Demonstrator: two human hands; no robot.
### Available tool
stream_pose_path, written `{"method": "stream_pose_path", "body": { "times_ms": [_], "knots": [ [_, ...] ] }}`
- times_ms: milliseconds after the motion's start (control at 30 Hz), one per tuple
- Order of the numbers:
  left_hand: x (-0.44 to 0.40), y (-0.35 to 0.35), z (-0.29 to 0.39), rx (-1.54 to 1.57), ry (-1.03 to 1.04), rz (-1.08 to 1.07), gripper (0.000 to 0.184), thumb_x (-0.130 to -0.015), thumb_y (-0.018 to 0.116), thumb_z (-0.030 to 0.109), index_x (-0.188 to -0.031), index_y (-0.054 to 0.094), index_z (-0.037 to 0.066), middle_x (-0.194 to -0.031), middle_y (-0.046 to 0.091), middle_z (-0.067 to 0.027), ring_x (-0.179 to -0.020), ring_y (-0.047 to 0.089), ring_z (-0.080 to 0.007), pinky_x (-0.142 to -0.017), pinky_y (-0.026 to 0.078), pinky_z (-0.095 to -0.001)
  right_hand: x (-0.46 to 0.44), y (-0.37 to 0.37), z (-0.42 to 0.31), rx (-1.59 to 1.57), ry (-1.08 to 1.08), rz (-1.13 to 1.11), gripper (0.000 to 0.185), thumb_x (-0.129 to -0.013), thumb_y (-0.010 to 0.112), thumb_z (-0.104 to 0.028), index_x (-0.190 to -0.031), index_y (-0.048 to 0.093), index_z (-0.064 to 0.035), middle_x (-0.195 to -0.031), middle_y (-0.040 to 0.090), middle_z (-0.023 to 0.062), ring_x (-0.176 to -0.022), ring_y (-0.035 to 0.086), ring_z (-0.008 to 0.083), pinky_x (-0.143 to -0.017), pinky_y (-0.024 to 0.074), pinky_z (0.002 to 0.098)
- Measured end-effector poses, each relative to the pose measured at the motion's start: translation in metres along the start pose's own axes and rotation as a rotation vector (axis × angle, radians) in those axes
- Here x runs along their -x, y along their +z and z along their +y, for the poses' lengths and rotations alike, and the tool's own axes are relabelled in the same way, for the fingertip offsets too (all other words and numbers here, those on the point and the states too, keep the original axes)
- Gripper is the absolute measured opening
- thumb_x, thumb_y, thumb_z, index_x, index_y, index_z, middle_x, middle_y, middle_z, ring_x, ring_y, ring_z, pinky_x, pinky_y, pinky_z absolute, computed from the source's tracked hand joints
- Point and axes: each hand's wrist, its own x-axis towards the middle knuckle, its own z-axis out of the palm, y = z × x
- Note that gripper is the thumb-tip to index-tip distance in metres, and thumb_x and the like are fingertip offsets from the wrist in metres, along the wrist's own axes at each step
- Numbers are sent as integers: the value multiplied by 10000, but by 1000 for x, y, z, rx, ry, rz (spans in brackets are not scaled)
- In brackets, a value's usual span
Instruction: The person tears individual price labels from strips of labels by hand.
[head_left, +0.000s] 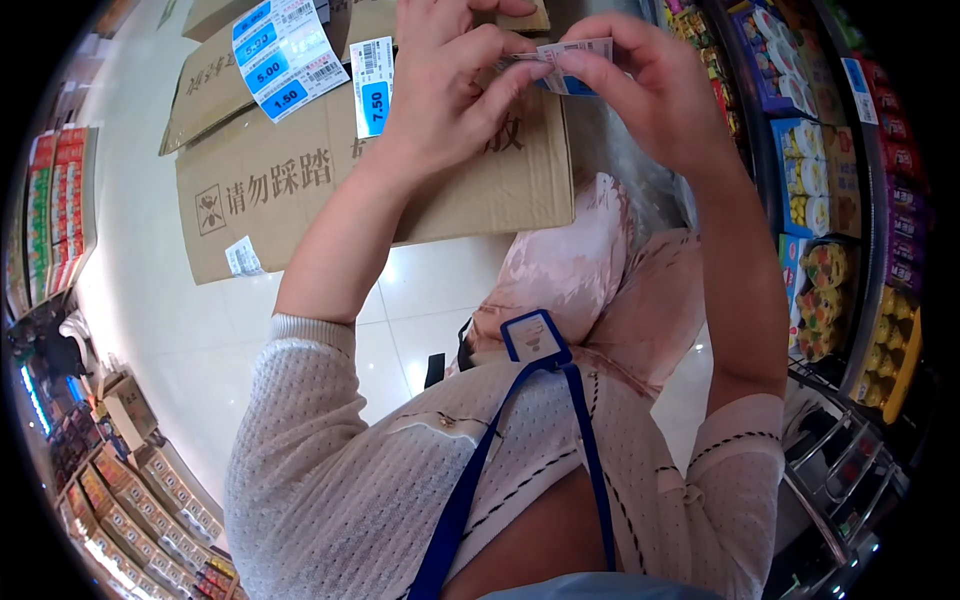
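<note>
The left hand [445, 95] and right hand [670, 95] each pinch the label [590, 48], thumb closed against fingers, over the box [330, 215]. Keeping both pinches near its edges, thumbs level, should stop it creasing. Count: 2 hands; 1 label held, perhaps more, as fingers cover part; on the box, 1 sheet [290, 55] of prices, 1 tag [373, 90] reading 7.50, 1 sticker [243, 257] near a corner.
</note>
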Motion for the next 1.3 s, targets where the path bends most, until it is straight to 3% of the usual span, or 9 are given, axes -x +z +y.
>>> {"method": "stream_pose_path", "body": {
  "times_ms": [133,267,600,667,733,967,1100,1133,1300],
  "knots": [
    [-2,-5,5,-26,-11,-41,151,-683,701,37,-780,586,58,-1017,537,-126,-982,477,-308,-853,348,-422,-4,8,-15,-87,137,18,279,-893,553,-69,-1144,541,53,-1003,643,122,-894,613,167,-784,491,298],
    [-1,-4,6,-39,-67,-13,145,-681,699,31,-781,597,56,-1000,540,-127,-961,484,-298,-841,345,-422,-3,10,5,-213,24,115,160,-879,602,-108,-987,612,10,-880,616,4,-807,550,51,-737,443,206],
    [3,-2,12,-102,-179,116,249,-718,693,32,-938,577,44,-992,552,-112,-997,494,-300,-911,343,-405,-2,20,15,-145,145,187,235,-887,592,-135,-1056,614,26,-961,656,42,-886,589,83,-811,456,231],
    [11,12,5,4,-215,391,318,-761,675,47,-1045,536,20,-1057,547,-110,-1042,488,-299,-952,350,-392,-4,20,22,-295,182,234,256,-900,570,-129,-1100,587,30,-1030,646,70,-947,597,116,-856,459,264],
    [6,16,1,166,-188,546,378,-832,660,94,-1114,428,-3,-969,520,-75,-874,493,-121,-798,411,-246,-10,29,10,-664,113,338,259,-911,532,-91,-1126,552,52,-1057,631,99,-964,597,154,-865,465,287],
    [16,22,1,976,-1213,443,327,-894,599,238,-1096,480,11,-1083,572,-93,-985,545,-133,-847,418,-258,-13,40,4,-1035,116,442,292,-916,525,-101,-1173,517,37,-1121,603,108,-1023,581,178,-912,452,319],
    [12,14,-10,1564,-1235,458,404,-909,559,263,-1201,466,-1,-1182,559,-114,-1122,531,-219,-997,411,-367,-13,49,10,-1066,101,379,349,-923,498,-94,-1251,448,15,-1230,538,126,-1138,527,230,-990,407,389],
    [10,15,-6,1821,-1276,586,434,-832,618,85,-1212,444,-30,-1237,473,-144,-1141,451,-270,-992,346,-369,-12,51,9,-1086,118,381,343,-923,497,-91,-1245,454,15,-1223,543,125,-1134,529,230,-988,409,389],
    [14,14,-5,1801,-1183,517,430,-897,560,190,-1249,423,-14,-1227,515,-143,-1170,482,-248,-1031,364,-387,-14,61,8,-1126,146,424,324,-917,506,-81,-1226,473,14,-1206,553,120,-1123,534,225,-976,419,392]
  ]
}}
